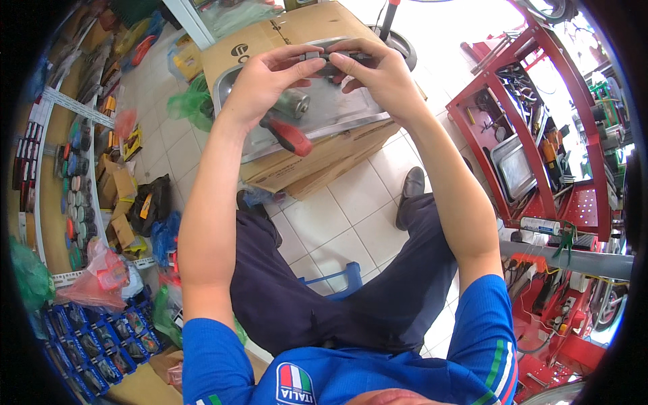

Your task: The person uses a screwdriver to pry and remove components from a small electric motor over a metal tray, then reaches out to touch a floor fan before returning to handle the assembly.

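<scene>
Both my hands are raised over a shallow metal tray (pixel 251 150). My left hand (pixel 271 79) is closed, its thumb and fingers pinching one side of a small dark grey part (pixel 327 59). My right hand (pixel 386 75) grips the other side, thumb tip close to the left thumb. Fingers cover most of the part, so its exact kind does not show. Below my left hand, a grey metal cylinder (pixel 294 103) lies in the tray. A tool with a red and black handle (pixel 291 138) rests there too, its handle reaching over the near rim.
The tray sits on a cardboard box (pixel 324 158) standing on the tiled floor. A red tool cart (pixel 466 111) full of tools is at the right. Shelves with boxed goods (pixel 81 182) line the left. A blue stool-like frame (pixel 351 275) shows between my legs.
</scene>
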Motion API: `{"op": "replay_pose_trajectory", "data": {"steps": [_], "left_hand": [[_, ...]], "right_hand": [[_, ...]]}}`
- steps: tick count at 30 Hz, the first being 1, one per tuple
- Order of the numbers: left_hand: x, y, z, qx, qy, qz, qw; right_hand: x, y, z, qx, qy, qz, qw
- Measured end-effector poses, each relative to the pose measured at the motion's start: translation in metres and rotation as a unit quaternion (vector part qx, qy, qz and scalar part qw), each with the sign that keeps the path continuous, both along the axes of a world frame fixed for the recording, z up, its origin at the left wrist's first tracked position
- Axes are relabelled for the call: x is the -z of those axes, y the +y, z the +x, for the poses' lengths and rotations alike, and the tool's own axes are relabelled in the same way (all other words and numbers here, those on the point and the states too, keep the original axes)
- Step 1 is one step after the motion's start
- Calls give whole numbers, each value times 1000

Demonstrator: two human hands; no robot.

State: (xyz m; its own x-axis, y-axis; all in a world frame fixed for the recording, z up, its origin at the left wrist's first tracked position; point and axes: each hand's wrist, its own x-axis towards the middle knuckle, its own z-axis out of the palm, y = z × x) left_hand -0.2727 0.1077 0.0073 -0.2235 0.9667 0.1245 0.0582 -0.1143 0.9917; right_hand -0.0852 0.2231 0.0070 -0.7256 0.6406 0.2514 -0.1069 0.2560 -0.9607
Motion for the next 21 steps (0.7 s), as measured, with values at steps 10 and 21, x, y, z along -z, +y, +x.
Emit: {"op": "replay_pose_trajectory", "data": {"steps": [10,21], "left_hand": [[10,10,-2,-27,-11,21,999],[9,0,-3,-37,-8,41,998]], "right_hand": [[0,27,18,60,-85,-27,994],[4,15,10,23,-66,-15,997]]}}
